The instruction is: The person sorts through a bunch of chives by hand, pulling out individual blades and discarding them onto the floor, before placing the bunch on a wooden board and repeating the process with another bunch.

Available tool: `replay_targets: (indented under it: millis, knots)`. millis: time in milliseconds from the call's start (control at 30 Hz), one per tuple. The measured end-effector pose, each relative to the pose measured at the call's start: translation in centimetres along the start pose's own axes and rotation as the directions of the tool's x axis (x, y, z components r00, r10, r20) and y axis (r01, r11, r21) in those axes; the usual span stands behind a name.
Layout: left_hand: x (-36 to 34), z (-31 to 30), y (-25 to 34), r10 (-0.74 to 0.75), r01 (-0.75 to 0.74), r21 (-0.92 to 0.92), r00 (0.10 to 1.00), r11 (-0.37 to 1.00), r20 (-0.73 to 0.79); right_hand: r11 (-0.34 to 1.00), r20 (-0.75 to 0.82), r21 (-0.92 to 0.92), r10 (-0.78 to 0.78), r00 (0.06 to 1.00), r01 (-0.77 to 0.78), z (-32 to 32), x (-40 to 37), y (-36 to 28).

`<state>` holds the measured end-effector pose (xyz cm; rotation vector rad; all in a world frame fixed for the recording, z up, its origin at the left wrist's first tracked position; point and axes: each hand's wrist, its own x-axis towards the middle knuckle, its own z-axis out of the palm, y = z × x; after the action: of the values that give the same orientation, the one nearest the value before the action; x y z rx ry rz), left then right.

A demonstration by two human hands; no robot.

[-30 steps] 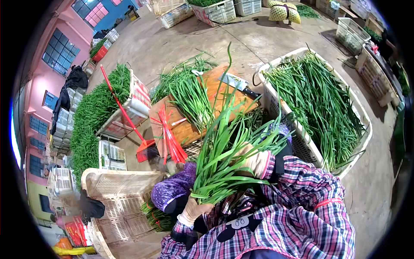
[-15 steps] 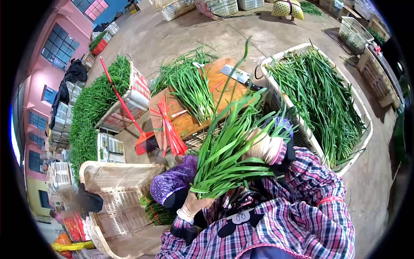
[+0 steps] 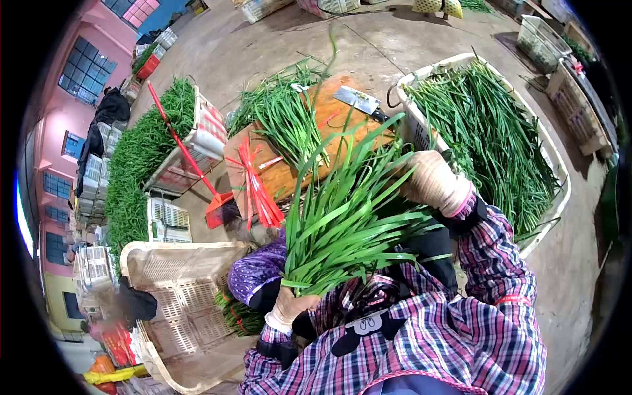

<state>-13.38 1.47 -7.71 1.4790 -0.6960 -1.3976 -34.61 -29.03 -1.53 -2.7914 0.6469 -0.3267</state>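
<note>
My left hand (image 3: 293,307), low in the middle, is closed around the lower ends of a loose bunch of long green leaves (image 3: 342,230) that fans up and to the right. My right hand (image 3: 424,179), in a beige glove, is at the bunch's upper right side; its fingertips are hidden, so its grip cannot be made out. Beyond the bunch, a wooden board (image 3: 345,148) bears a pile of cut greens (image 3: 289,128), a cleaver (image 3: 356,99) with a black handle, and a bundle of red strips (image 3: 255,187).
On the right stands a white crate (image 3: 559,191) full of long greens. An open beige crate (image 3: 184,247) at lower left holds tied bundles (image 3: 240,316). A red long-handled dustpan (image 3: 218,209) stands beside a crate heaped with greens (image 3: 141,164).
My right hand has moved up and to the right, away from the middle of the bunch. My left hand still holds the lower ends, and the leaves are spread differently. The view has shifted slightly.
</note>
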Motion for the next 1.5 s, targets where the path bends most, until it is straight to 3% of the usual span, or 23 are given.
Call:
replay_targets:
  millis: [33,67,133,167,200,267,333,400,467,500,733,933,967,1033,1067,1133,1267,1367,1400,1467,1500]
  knots:
    - [0.0,0.1,0.1,0.017,-0.016,0.019,1.000,1.000,-0.010,0.998,-0.116,0.045,-0.041,0.992,0.046,0.3,-0.3,0.3]
    - [0.1,0.0,0.0,0.015,-0.015,0.020,1.000,1.000,-0.010,0.998,-0.116,0.046,-0.040,0.992,0.046,0.5,-0.5,0.3]
    - [0.2,0.0,-0.1,-0.041,0.040,-0.064,0.999,0.997,-0.002,0.965,-0.201,0.262,0.038,0.979,0.017,0.2,-0.9,-0.1]
    - [0.2,0.1,0.1,-0.042,0.042,-0.063,0.999,0.997,-0.002,0.955,-0.079,0.290,0.090,0.993,-0.064,-1.0,-1.0,-0.7]
    - [0.3,0.4,0.4,-0.025,0.024,-0.051,0.999,0.998,-0.027,0.954,-0.078,0.291,0.091,0.993,-0.064,-0.8,-1.2,-0.7]
    - [0.4,0.6,0.4,-0.008,0.006,-0.039,0.999,0.999,-0.050,0.930,-0.202,0.367,0.056,0.978,0.023,0.0,-1.4,-0.8]
    - [0.4,0.6,0.0,-0.042,0.033,-0.292,0.999,0.956,-0.025,0.902,-0.285,0.425,0.060,0.957,0.070,1.0,-1.7,-1.1]
    - [0.5,0.7,0.3,-0.047,0.039,-0.263,0.999,0.964,-0.022,0.904,-0.239,0.426,0.064,0.969,0.045,0.5,-2.2,-1.7]
    - [0.4,0.2,-0.5,-0.009,0.010,-0.421,1.000,0.907,0.004,0.898,-0.239,0.437,0.052,0.970,0.059,1.2,-2.4,-1.7]
    - [0.3,-0.1,-1.2,-0.033,0.006,-0.424,0.998,0.905,-0.056,0.892,-0.237,0.447,0.051,0.970,0.062,1.2,-2.5,-1.9]
    - [0.1,0.3,-0.6,-0.009,-0.012,-0.385,0.999,0.923,-0.054,0.840,-0.286,0.536,0.087,0.954,0.084,1.6,-3.0,-2.2]
    - [-0.1,0.2,-0.5,0.016,-0.026,-0.370,0.999,0.929,-0.031,0.714,-0.220,0.695,0.321,0.921,-0.083,0.1,-3.9,-1.8]
    - [-0.2,0.2,-0.1,0.000,-0.024,-0.354,0.998,0.935,-0.068,0.631,-0.140,0.760,0.393,0.909,-0.155,-1.0,-4.1,-1.9]
    - [-0.4,0.1,0.2,-0.039,-0.021,-0.334,0.985,0.942,-0.170,0.540,-0.086,0.813,0.483,0.871,-0.219,-1.4,-5.2,-0.8]
    - [-0.3,-0.4,0.2,0.021,-0.078,-0.383,0.988,0.920,-0.150,0.495,-0.073,0.840,0.511,0.856,-0.224,-1.6,-6.0,-0.1]
    - [-0.4,-2.1,-0.3,-0.002,-0.050,-0.418,0.992,0.907,-0.123,0.453,-0.080,0.849,0.617,0.783,-0.271,-2.7,-8.1,0.3]
    - [0.6,-3.7,0.4,0.119,-0.150,-0.375,0.987,0.915,-0.106,0.601,-0.132,0.634,0.704,0.698,-0.487,-3.6,-15.2,2.4]
    - [1.8,-2.6,1.7,0.064,-0.119,-0.347,0.984,0.930,-0.167,0.653,-0.135,0.380,0.740,0.659,-0.655,-2.3,-20.6,1.9]
    - [2.2,-4.2,0.3,0.081,-0.088,-0.441,0.996,0.893,-0.034,0.657,-0.110,0.313,0.743,0.661,-0.686,-2.0,-21.8,1.4]
    - [4.0,-2.8,0.8,0.077,-0.075,-0.369,0.997,0.926,-0.009,0.388,0.118,0.281,0.894,0.433,-0.878,1.7,-28.0,0.6]
    - [4.5,-2.2,1.4,0.077,-0.052,-0.343,0.995,0.938,0.058,0.606,0.082,0.146,0.780,0.620,-0.782,8.1,-35.1,3.7]
